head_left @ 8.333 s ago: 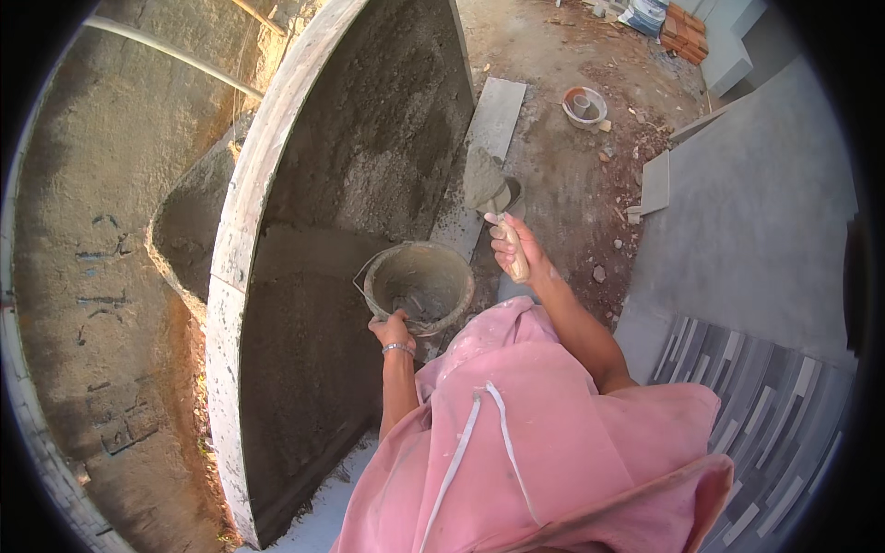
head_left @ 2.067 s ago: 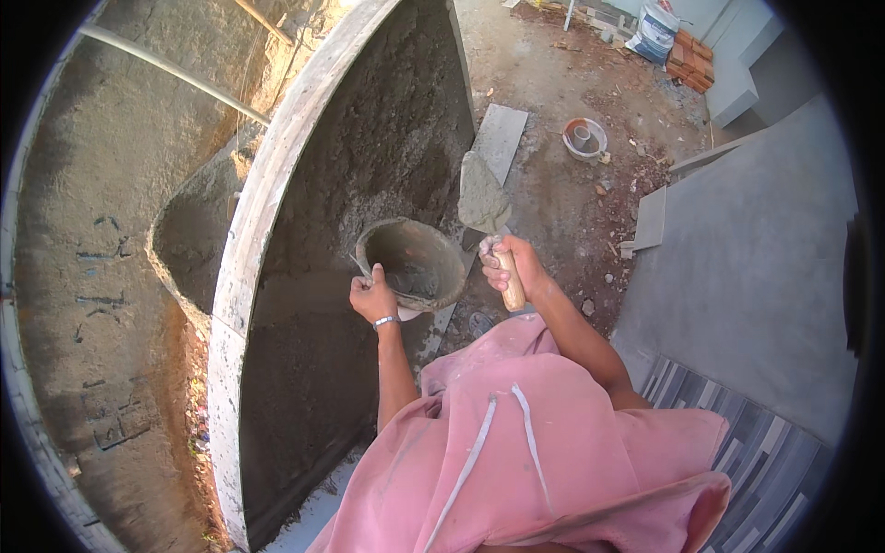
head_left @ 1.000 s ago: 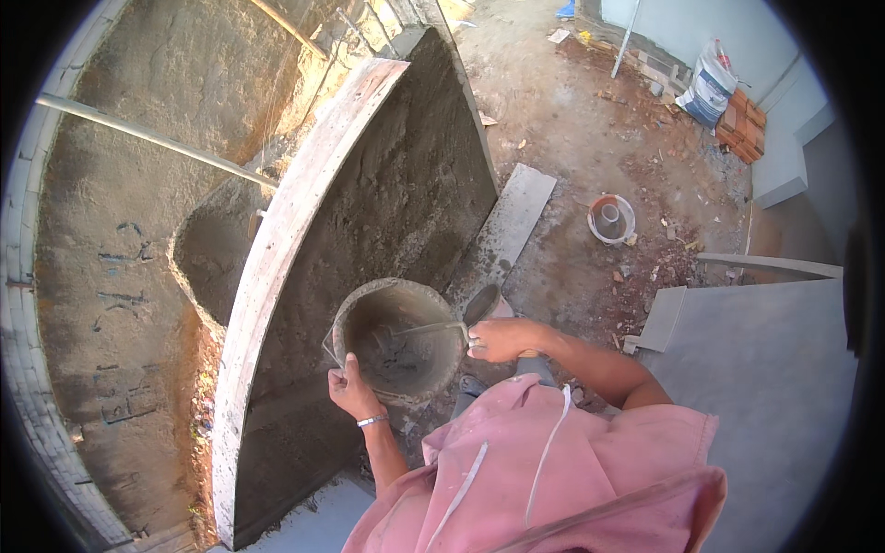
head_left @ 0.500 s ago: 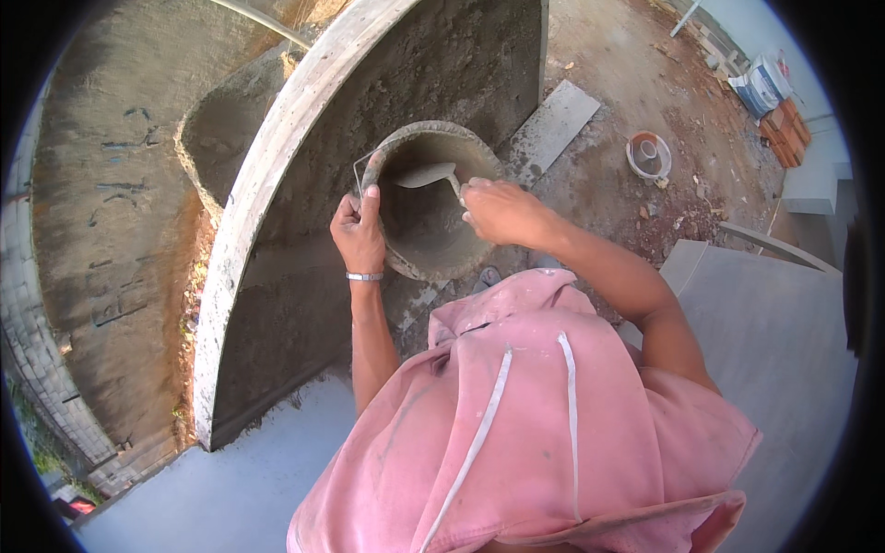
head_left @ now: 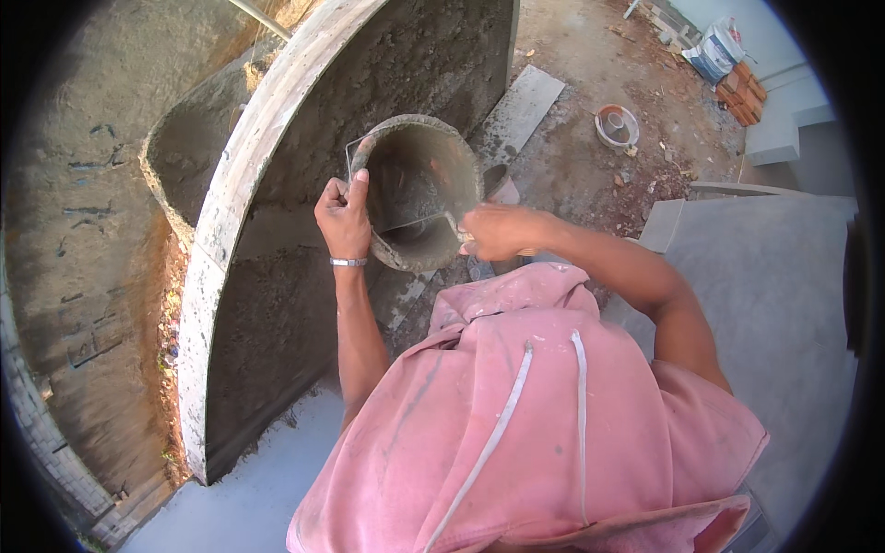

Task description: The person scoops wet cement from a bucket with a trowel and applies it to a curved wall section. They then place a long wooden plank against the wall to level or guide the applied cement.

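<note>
A mortar-crusted bucket (head_left: pixel 473 164) is in front of me, its mouth facing up towards me. At its left rim, my left hand (head_left: pixel 341 219) is closed on the edge, thumb pointing up, beside the bent wire handle (head_left: pixel 349 152). My right hand (head_left: pixel 499 230) is wrapped round the grip of a trowel at the bucket's right side. The trowel (head_left: pixel 417 224) reaches into the bucket, its thin blade seen nearly edge-on near the close wall. Grey mortar residue coats the inside; how much lies at the bottom is hard to tell.
A rough grey plastered wall (head_left: pixel 277 276) with a pale curved top (head_left: pixel 235 175) runs close on the left. Beyond the bucket lie a flat board (head_left: pixel 524 111) and a white round pail (head_left: pixel 617 125). Bricks (head_left: pixel 740 92) and a sack (head_left: pixel 715 53) sit far right.
The trowel blade has swung from the bucket's far left inside to the side close to me and turned edge-on. My right hand came slightly nearer, and the bucket's mouth has tilted.
</note>
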